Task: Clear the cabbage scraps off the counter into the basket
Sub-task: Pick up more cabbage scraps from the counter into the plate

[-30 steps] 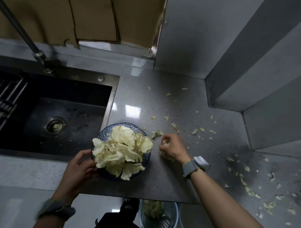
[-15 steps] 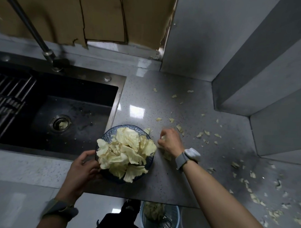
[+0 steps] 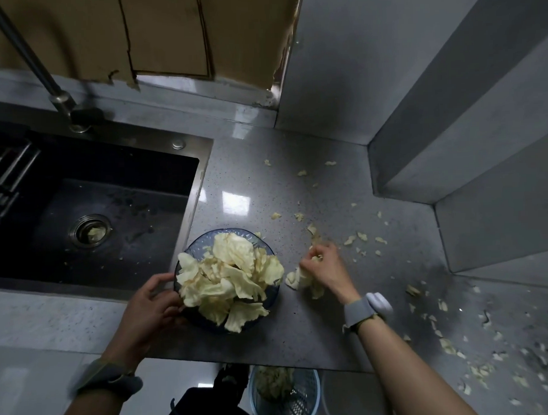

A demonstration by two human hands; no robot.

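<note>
Your right hand [image 3: 323,267] just grabbed the bit by the bowl [image 3: 194,251] and now curls round a clump of scraps [image 3: 300,279]; your left hand [image 3: 152,304] grips the bowl's rim. The basket [image 3: 304,402] sits below your hands, and loads more is still scattered off to the right.

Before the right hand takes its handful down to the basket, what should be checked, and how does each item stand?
1. Right hand grips the gathered cabbage scraps: ok.
2. Left hand holds the glass plate by its rim: ok.
3. Basket stands open below the counter edge: ok.
4. Room left in the basket: cannot tell.
5. Counter cleared: not ok, loose scraps lie scattered to the right.
6. Leaves inside the plate's rim: not ok, some overhang.
</note>
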